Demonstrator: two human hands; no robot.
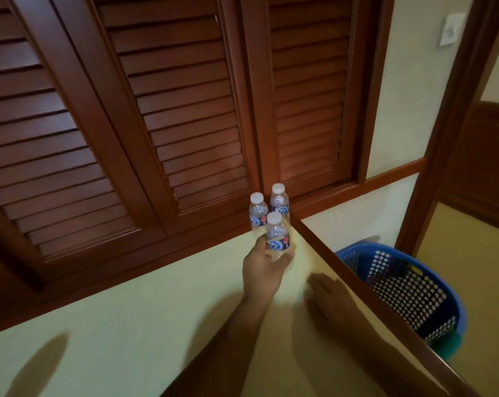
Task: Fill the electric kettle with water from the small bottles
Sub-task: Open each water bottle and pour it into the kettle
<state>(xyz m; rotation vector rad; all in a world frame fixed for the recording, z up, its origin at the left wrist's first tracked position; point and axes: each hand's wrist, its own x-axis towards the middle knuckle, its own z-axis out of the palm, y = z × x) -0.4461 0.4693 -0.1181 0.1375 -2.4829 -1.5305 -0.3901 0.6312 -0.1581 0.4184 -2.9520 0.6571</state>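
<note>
Plainly "K2" on the blue-labelled bottle in the left hand.

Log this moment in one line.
left hand: grips front bottle | right hand: open, over counter | caps: on | kettle: not in view

Head-worn wide view, facing forward and down — close above counter, shutters beyond

Two bare forearms, bare hands, left hand in focus, right hand blurred
</note>
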